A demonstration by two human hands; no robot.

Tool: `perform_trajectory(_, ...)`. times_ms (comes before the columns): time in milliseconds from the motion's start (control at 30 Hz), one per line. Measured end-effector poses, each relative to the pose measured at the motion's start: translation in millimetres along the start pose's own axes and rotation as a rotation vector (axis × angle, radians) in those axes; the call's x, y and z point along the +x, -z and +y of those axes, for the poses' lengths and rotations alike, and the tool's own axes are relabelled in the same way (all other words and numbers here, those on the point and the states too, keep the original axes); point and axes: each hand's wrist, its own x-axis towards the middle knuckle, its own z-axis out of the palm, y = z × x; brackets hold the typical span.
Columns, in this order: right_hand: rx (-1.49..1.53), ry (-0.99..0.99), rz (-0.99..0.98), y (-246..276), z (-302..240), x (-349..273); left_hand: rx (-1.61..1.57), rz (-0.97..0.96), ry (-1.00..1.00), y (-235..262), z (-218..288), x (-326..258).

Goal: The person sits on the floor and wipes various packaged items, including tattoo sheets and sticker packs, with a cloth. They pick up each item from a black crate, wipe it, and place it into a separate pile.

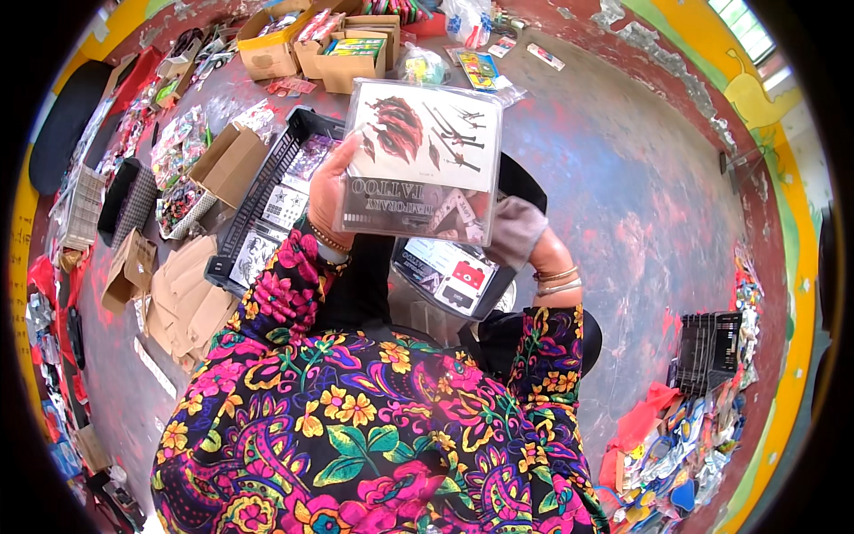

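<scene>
- The floor (pixel 640 196) is grey and worn, blotched with blue and red.
- Around it run walls with a dark red lower band (pixel 663 58), its paint flaking, and yellow and green painting above; one barred window (pixel 745 27) shows at the upper right.
- One clear-sleeved printed packet (pixel 422 147), with red wound-like and dark blade-like designs, is held up in front of the person, above the lap.
- The left hand (pixel 334 187) grasps its left edge, thumb over the front; a beaded bracelet (pixel 329 238) circles that wrist.
- The right hand (pixel 547 252) is at the packet's lower right with one grey-brown cloth (pixel 516 233); the cloth hides the fingers, so I cannot tell how they are closed.
- Below the held packet lies a second printed packet (pixel 464 278) with a red camera shape, over the lap.
- One black plastic crate (pixel 256 198) of printed sheets stands beside the left forearm; another black crate (pixel 709 351) sits far right, near a heap of small coloured pieces (pixel 685 467).
- At least three open cardboard boxes (pixel 351 73) stand together at the top, filled with goods.
- Two more open cartons (pixel 229 165) are at the left, near flattened cardboard (pixel 191 298).
- Two baskets stand further left: one whitish (pixel 84 209), one dark (pixel 133 205).
</scene>
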Motion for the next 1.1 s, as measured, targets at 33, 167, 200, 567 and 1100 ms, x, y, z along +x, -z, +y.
perform_trajectory(33, -0.43, 0.03, -0.088, 3.0, 35.6, 0.8, -0.011, -0.018, 0.009, -3.5, -1.3, 1.2)
perform_trajectory(167, -0.849, -0.059, -0.152, 3.9, -15.1, -5.9, -0.163, -0.169, 0.06, -12.1, -3.7, -4.7)
perform_trajectory(200, -0.867, 0.129, -0.097, 5.8, -1.8, -4.9, -0.159, -0.115, 0.088, -13.2, -7.3, -4.1)
perform_trajectory(567, 1.064, 0.432, -0.03, -45.5, -37.5, -46.7, -0.27, -0.077, 0.328, -17.0, -48.0, -4.8)
perform_trajectory(1100, 0.588, -0.154, 0.277, 25.4, -46.4, -17.8, -0.116, -0.247, 0.103, -15.7, -7.0, 33.3)
